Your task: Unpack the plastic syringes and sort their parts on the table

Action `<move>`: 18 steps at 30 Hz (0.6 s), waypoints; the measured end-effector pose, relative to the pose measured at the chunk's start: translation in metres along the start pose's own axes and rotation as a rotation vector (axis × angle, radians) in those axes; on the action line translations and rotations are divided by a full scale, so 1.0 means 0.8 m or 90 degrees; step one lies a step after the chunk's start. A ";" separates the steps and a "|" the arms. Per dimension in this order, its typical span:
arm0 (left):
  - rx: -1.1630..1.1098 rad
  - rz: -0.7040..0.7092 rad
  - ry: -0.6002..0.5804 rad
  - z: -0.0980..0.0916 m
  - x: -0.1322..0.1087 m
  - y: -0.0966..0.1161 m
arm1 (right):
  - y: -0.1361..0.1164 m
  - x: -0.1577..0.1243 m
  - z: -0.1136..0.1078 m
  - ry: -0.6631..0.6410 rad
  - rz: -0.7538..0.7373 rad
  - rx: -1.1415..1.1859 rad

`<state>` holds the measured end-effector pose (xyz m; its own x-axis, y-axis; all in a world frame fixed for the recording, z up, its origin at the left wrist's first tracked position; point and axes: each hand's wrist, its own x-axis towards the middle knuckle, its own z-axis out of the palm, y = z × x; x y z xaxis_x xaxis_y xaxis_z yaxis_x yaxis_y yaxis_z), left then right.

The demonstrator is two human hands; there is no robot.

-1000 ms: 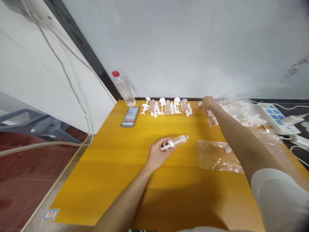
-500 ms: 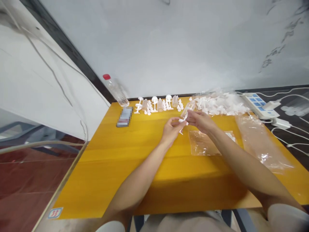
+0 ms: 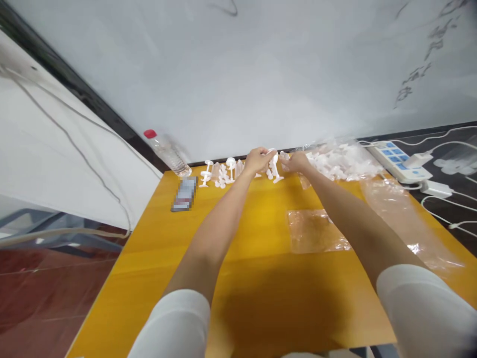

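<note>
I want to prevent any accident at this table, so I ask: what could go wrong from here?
1. The left hand is at a plunger, close to small caps; a brush might scatter them.
2. The right hand is at a clear tube, which a bump might knock out of place.
3. The bottle stands near the phone; if it tipped that way, it might strike it.

A bottle (image 3: pixel 169 156) stands on the table (image 3: pixel 149 268), a phone (image 3: pixel 184 194) just before it and a whiteboard (image 3: pixel 253 79) behind. Rightward from the bottle come plungers (image 3: pixel 231 170) and barrels (image 3: pixel 216 172), a heap of plastic parts (image 3: pixel 343 163), then a power strip (image 3: pixel 398 161); a plastic bag (image 3: pixel 313 232) lies to the bottle's front right.
</note>
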<state>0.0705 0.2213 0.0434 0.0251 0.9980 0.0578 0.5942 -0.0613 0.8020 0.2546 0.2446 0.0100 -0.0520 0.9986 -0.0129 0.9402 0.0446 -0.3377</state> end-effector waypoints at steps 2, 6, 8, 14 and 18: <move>0.080 0.018 -0.002 0.013 0.035 0.001 | 0.002 0.012 0.005 -0.017 0.035 -0.005; 0.137 0.033 -0.024 0.037 0.080 -0.004 | 0.013 0.021 0.007 -0.035 0.066 -0.004; 0.154 0.035 -0.040 0.045 0.093 -0.010 | 0.016 0.021 0.005 -0.046 0.068 -0.002; 0.194 0.044 -0.064 0.060 0.110 -0.030 | 0.016 0.017 -0.005 -0.049 0.062 -0.022; 0.217 0.047 -0.065 0.068 0.112 -0.032 | 0.012 0.015 -0.013 -0.036 0.062 -0.045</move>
<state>0.1013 0.3132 -0.0041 0.1482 0.9884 0.0346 0.8208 -0.1425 0.5532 0.2666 0.2577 0.0164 0.0228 0.9951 -0.0964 0.9630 -0.0477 -0.2653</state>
